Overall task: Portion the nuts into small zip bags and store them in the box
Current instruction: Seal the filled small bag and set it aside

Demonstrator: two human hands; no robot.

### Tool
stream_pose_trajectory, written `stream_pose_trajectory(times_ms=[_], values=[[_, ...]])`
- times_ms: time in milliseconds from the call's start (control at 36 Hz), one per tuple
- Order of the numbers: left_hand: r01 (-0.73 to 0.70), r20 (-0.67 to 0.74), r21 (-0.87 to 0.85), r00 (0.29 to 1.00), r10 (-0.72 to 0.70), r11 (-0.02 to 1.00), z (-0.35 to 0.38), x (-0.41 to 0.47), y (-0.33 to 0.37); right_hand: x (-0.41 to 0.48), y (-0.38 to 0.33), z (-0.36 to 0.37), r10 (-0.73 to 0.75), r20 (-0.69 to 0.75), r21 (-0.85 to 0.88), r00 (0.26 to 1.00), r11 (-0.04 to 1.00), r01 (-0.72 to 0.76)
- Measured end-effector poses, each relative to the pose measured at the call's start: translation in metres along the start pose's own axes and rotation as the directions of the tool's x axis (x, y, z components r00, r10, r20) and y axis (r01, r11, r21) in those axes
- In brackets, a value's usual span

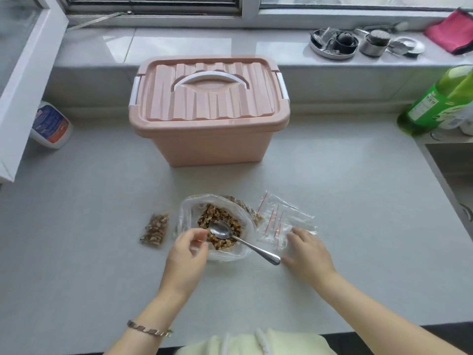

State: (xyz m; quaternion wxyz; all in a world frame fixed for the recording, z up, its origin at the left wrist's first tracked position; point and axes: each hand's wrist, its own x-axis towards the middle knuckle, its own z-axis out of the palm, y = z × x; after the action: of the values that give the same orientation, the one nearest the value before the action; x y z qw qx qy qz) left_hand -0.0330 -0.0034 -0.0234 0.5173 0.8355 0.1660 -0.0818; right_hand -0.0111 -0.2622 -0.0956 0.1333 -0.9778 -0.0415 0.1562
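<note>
- Nuts (220, 226) lay heaped in a wide-open clear bag (184, 213) on the counter (102, 201), near the front edge and between the two hands
- Spoon (245, 243) rested with its bowl on the nuts; its long axis ran from the heap down and out to the person's right, so the handle end lay just beside the right hand (307, 252)
- That hand was the nearer one to the handle; its fingers were spread and lay flat on the empty small zip bags (281, 219), which sat just to the right of the open bag
- Left hand (188, 254) was at the open bag's left rim, fingers and thumb curled with a gap between them; blur hid whether they pinched the plastic
- One filled small bag (154, 230) lay on the counter left of the open bag, apart from it
- Pink box (210, 142) stood well behind the nuts with its lid (204, 98) on
- My reading: the next move was to lift an empty bag on the right, and the spoon would then be reached from the right
</note>
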Motion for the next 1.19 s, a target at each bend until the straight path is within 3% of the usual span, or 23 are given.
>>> stream_pose_trajectory(times_ms=[167,333,472,556,639,778,889,1083,1194], values=[[0.037,0.123,0.002,0.992,-0.036,0.999,0.009,-0.017,0.01,-0.004,0.009,0.001,-0.11,-0.184,-0.057,0.977,0.993,0.101],[0.054,0.188,-0.012,0.981,-0.05,0.998,0.016,-0.026,0.025,-0.011,-0.003,-0.008,0.113,-0.179,0.171,0.977,0.982,-0.082],[0.145,0.233,-0.235,0.969,-0.089,0.961,0.021,-0.03,0.057,-0.028,-0.039,-0.036,-0.077,-0.521,0.289,0.85,0.921,0.261],[0.289,0.341,-0.416,0.929,-0.147,0.863,0.022,-0.032,0.078,-0.042,-0.065,-0.053,-0.281,-0.603,0.233,0.747,0.833,0.501],[0.273,0.353,-0.439,0.929,-0.115,0.856,0.02,-0.035,0.084,-0.048,-0.079,-0.054,-0.386,-0.628,0.15,0.676,0.792,0.592],[0.265,0.226,-0.449,0.958,-0.178,0.853,0.016,-0.038,0.079,-0.047,-0.083,-0.05,-0.377,-0.624,0.13,0.685,0.814,0.566],[0.343,0.266,-0.508,0.935,-0.235,0.79,0.009,-0.04,0.077,-0.047,-0.085,-0.049,-0.419,-0.603,0.092,0.678,0.809,0.581],[0.357,0.238,-0.5,0.933,-0.271,0.789,0.0,-0.041,0.069,-0.047,-0.088,-0.053,-0.436,-0.572,0.076,0.695,0.815,0.574],[0.396,0.301,-0.511,0.914,-0.273,0.763,-0.004,-0.043,0.069,-0.047,-0.088,-0.055,-0.438,-0.489,0.101,0.755,0.831,0.547]])
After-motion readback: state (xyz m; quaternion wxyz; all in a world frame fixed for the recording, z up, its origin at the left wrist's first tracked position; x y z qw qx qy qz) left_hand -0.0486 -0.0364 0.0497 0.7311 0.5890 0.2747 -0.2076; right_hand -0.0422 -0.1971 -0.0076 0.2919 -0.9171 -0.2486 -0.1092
